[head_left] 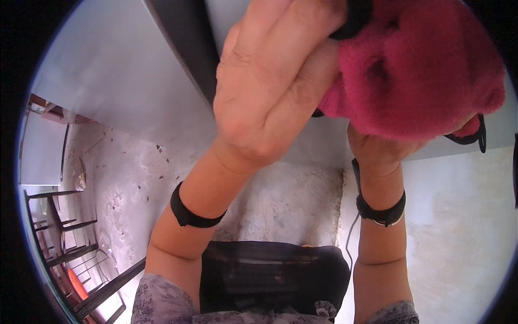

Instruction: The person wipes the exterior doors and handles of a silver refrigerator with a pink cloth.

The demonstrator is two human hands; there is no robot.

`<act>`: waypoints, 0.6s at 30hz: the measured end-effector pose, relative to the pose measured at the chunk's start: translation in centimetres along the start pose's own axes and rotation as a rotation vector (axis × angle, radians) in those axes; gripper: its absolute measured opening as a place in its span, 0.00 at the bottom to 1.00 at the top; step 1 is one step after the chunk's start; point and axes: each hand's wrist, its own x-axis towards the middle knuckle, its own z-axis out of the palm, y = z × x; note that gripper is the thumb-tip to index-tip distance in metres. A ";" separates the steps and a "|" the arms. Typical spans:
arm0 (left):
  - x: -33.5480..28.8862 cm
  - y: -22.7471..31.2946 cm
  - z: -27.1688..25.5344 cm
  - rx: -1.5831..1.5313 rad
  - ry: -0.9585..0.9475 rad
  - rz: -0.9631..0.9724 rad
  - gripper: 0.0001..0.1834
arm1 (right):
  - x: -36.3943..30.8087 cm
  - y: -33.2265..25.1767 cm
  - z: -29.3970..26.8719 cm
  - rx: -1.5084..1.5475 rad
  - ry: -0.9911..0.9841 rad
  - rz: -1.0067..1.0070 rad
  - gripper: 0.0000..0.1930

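Observation:
A deep pink plush cloth piece (421,70) with black edging and a thin black loop fills the upper right, close to me. My left hand (275,75) reaches up to its left side, fingers bent against it near a black part; some fingertips run out of the picture at the top. Beneath the plush piece is my right hand (380,146), gripping it from below, with most of its fingers covered by the pink pile. Around each forearm sits a black strap, and a thin cable hangs beside the right one.
Smooth grey panels (124,65) with a dark strip (183,43) between them stand ahead and to the left. Black metal racks (59,227) and an orange-red item (78,283) are at the lower left. A dark object (275,275) is close to my body. A pale wall (458,227) rises at right.

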 end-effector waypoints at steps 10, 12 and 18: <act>-8.8 -2.8 1.2 0.077 0.040 0.190 0.17 | -9.0 -5.2 3.5 0.024 0.070 0.052 0.23; -11.1 -2.8 1.6 0.056 0.017 0.182 0.17 | -11.6 -6.4 3.6 0.015 0.048 0.094 0.21; -24.1 -4.0 0.7 0.118 -0.466 0.032 0.13 | -28.1 -11.2 5.4 -0.019 -0.372 0.137 0.15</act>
